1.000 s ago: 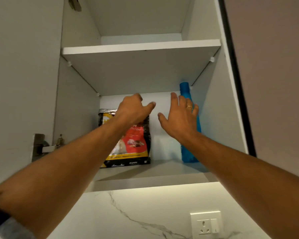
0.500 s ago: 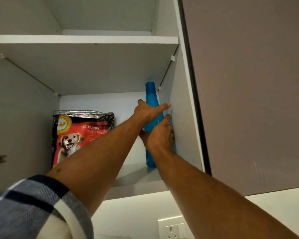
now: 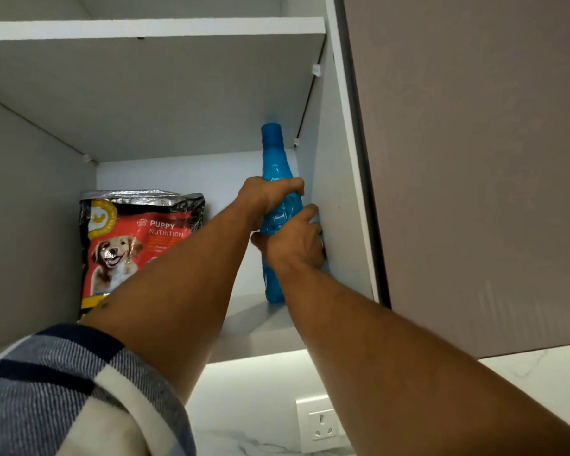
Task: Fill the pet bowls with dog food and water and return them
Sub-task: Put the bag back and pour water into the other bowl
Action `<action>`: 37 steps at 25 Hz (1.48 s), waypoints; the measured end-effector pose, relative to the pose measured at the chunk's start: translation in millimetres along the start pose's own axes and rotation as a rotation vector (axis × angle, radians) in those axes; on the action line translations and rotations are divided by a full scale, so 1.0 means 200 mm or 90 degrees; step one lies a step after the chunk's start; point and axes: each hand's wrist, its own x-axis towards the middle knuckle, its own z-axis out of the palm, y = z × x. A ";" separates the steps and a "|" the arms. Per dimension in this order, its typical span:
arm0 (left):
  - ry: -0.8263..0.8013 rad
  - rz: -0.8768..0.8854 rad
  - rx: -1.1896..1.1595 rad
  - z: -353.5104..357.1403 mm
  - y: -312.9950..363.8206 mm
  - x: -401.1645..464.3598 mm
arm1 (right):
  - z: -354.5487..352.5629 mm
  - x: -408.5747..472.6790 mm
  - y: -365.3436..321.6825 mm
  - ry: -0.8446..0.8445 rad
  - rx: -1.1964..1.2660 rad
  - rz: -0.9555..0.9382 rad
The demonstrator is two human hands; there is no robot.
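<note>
Sleeve of checked blue and cream cloth, woven and rolled back at the elbow, fills the lower left of the frame. From it one bare forearm runs up toward the centre; the other forearm rises from the lower right corner. Between them, low in the frame, a white wall socket sits on pale marbled stone.

Further in, both arms reach into an open white cupboard. The right hand wraps round the lower middle of a blue bottle, thumb on the bottle's left, fingers curling round the side nearest the cupboard wall. Just above it the left hand clasps the bottle's shoulder, fingers curled over the front.

The bottle stands upright on the lower shelf, close against the right wall; it is ribbed, translucent plastic narrowing to a capped neck. At centre left, well apart from it, a dog food bag stands on the same shelf, glossy red and black with a crimped silver top and a puppy picture.
</note>
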 end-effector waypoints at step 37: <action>0.011 0.183 -0.015 -0.02 0.36 -1.36 | -0.89 -1.03 0.20 -0.010 0.177 -0.138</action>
